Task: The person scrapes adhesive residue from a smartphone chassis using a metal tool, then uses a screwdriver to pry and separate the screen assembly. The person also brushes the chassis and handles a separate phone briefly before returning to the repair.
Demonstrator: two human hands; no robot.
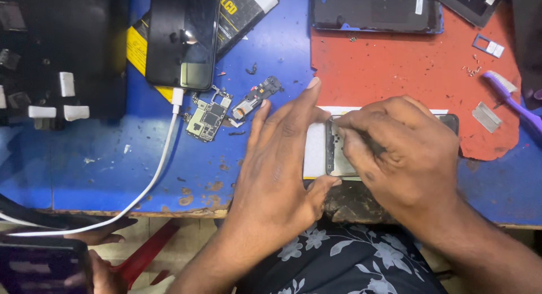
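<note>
We see the opened grey phone frame [339, 156] lying right of centre at the bench's near edge, its long axis running left to right, mostly hidden. Our left hand [276, 158] braces its left end, fingers spread; our right hand [403, 153] covers it, fingertips seemingly pinching something inside.
</note>
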